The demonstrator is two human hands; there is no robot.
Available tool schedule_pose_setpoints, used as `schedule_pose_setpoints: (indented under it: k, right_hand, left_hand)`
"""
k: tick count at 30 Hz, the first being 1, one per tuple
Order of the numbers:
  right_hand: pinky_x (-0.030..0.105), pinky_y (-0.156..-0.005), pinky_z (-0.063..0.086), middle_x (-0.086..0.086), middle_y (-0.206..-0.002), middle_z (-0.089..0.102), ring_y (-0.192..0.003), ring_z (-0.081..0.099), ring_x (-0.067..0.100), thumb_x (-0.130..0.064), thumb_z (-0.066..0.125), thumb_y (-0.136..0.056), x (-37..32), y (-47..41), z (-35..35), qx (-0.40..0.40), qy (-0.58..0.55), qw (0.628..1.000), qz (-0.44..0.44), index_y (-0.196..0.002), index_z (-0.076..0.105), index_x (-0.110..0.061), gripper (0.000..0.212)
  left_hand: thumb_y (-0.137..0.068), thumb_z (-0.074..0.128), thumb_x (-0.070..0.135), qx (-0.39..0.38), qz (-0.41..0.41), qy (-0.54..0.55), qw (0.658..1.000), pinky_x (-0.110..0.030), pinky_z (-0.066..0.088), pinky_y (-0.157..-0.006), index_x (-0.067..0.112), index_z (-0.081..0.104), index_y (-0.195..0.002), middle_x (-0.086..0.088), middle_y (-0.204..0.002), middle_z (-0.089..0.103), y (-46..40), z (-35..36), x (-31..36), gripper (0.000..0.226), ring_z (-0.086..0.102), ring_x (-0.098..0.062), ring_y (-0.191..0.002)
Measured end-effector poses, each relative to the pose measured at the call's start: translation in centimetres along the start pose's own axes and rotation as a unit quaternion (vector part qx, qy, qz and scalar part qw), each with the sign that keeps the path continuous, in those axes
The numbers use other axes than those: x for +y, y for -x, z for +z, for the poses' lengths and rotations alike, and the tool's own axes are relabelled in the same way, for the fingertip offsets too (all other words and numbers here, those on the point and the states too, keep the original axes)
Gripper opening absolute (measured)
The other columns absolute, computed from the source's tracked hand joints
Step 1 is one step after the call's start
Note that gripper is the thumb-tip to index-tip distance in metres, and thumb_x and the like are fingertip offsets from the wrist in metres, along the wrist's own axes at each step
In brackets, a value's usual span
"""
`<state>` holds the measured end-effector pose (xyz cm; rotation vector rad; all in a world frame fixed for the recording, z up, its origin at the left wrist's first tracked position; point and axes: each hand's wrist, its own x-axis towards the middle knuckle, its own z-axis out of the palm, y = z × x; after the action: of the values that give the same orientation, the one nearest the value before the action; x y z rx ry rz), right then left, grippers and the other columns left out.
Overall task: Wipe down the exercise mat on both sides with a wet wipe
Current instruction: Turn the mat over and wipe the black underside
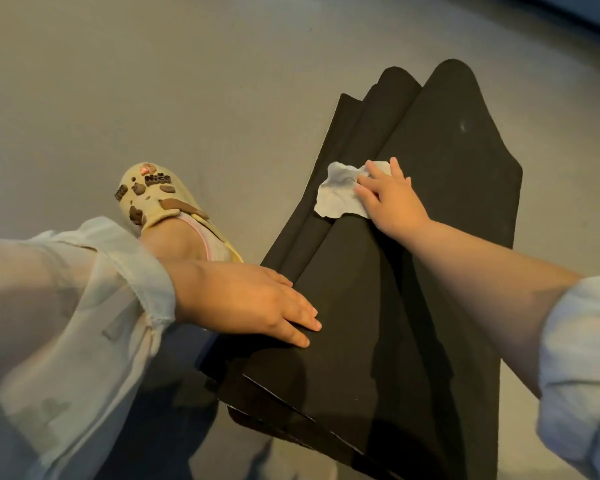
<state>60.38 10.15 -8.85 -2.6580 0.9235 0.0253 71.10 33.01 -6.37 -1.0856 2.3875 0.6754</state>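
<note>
A black exercise mat (440,168) lies on the floor, bunched into several overlapping folds. A crumpled white wet wipe (338,194) sits on the mat near its middle. My right hand (390,199) presses flat on the wipe's right part, fingers straight and spread. My left hand (257,303) rests flat on the near left edge of the top fold, fingers straight, holding the mat down.
Grey floor (187,81) surrounds the mat. My foot in a cream clog with brown charms (153,199) stands just left of the mat. Loose pale sleeves cover both forearms at the frame edges.
</note>
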Motion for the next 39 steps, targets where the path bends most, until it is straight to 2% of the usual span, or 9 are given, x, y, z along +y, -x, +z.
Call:
schedule_pose_setpoints:
  k: [4,13,17,20,24,29,34,37,39]
  right_hand:
    - [0.044,-0.115,0.011,-0.001,-0.155,0.021,-0.145,0.003,0.025,-0.06,0.06,-0.079,1.1,1.3,-1.3,0.003,-0.032,0.998,-0.049,-0.144,0.034,-0.026,0.078]
    - [0.038,-0.085,0.042,0.012,-0.121,0.049,-0.11,0.046,0.029,-0.055,0.045,-0.091,1.0,0.9,-2.8,0.003,0.187,0.981,-0.058,-0.143,0.029,-0.022,0.065]
    - [0.035,-0.063,0.039,0.013,-0.087,0.05,-0.079,0.054,0.029,-0.033,0.035,-0.101,-0.1,0.7,-1.7,-0.059,0.101,0.993,0.011,-0.147,0.016,-0.017,0.053]
    - [0.035,-0.061,0.042,0.02,-0.093,0.056,-0.072,0.052,0.029,-0.014,0.036,-0.098,-1.7,1.7,-0.2,-0.069,0.055,0.996,0.015,-0.142,0.025,-0.01,0.046]
    - [0.033,-0.077,0.042,0.022,-0.108,0.06,-0.098,0.056,0.038,-0.015,0.039,-0.097,-4.1,5.3,3.6,-0.086,-0.007,0.996,-0.011,-0.111,0.052,-0.001,0.024]
    - [0.025,-0.057,0.022,0.018,-0.088,0.06,-0.07,0.052,0.026,-0.017,0.041,-0.099,-5.0,9.7,3.9,-0.093,-0.069,0.99,-0.077,-0.089,0.05,0.0,0.022]
    - [0.018,-0.062,0.024,-0.004,-0.085,0.051,-0.069,0.039,0.003,-0.02,0.044,-0.098,-6.5,13.6,3.9,-0.163,-0.095,0.963,-0.194,-0.092,0.048,-0.015,0.009]
    - [0.015,-0.058,0.03,-0.016,-0.063,0.044,-0.06,0.047,-0.003,-0.019,0.054,-0.095,-6.4,15.1,4.0,-0.148,-0.204,0.954,-0.161,-0.088,0.053,-0.027,0.011]
    - [0.009,-0.06,0.036,-0.013,-0.054,0.044,-0.058,0.05,-0.003,-0.016,0.062,-0.09,-6.2,15.9,4.0,-0.044,-0.279,0.954,-0.096,-0.105,0.064,-0.024,0.018]
  left_hand:
    - [-0.097,0.04,0.008,0.0,0.003,-0.005,1.0,-0.037,0.006,-0.116,0.032,0.018,-0.149,0.01,-0.158,0.004,0.0,-0.1,0.1,0.061,-0.004,-0.01,-0.144]
    - [-0.096,0.043,0.007,0.013,0.009,-0.005,1.0,-0.035,0.006,-0.115,0.031,0.018,-0.149,0.009,-0.158,0.005,0.1,0.1,0.0,0.063,-0.004,-0.01,-0.144]
    - [-0.097,0.041,0.007,0.005,0.012,-0.015,1.0,-0.03,0.003,-0.115,0.031,0.013,-0.15,0.011,-0.158,0.002,-0.1,0.2,-0.2,0.065,-0.005,-0.008,-0.144]
    - [-0.095,0.045,0.006,0.019,0.003,-0.012,1.0,-0.026,0.004,-0.114,0.03,0.015,-0.149,0.011,-0.158,0.005,-0.3,0.6,-0.4,0.067,-0.002,-0.008,-0.144]
    - [-0.086,0.056,0.001,0.19,-0.053,0.075,0.978,-0.031,0.022,-0.114,0.016,0.043,-0.139,-0.002,-0.15,0.033,-0.2,0.9,-0.7,0.057,0.028,-0.019,-0.139]
    - [-0.075,0.065,-0.009,0.437,-0.185,0.13,0.871,-0.035,0.031,-0.108,0.004,0.052,-0.127,-0.016,-0.137,0.047,0.1,1.1,-1.1,0.055,0.043,-0.029,-0.127]
    - [-0.086,0.057,0.004,0.351,-0.193,0.051,0.915,-0.033,0.006,-0.114,0.025,0.022,-0.148,-0.006,-0.158,0.009,-0.5,0.3,-1.2,0.074,0.0,-0.018,-0.143]
    - [-0.096,0.043,0.007,0.261,-0.236,0.108,0.93,-0.028,0.021,-0.111,0.025,0.028,-0.147,0.001,-0.154,0.026,-1.3,0.4,-1.0,0.056,0.027,-0.02,-0.14]
    - [-0.095,0.043,0.003,0.312,-0.27,0.214,0.885,-0.025,0.034,-0.098,0.02,0.045,-0.139,-0.005,-0.138,0.05,-1.4,-0.3,-0.7,0.047,0.048,-0.022,-0.124]
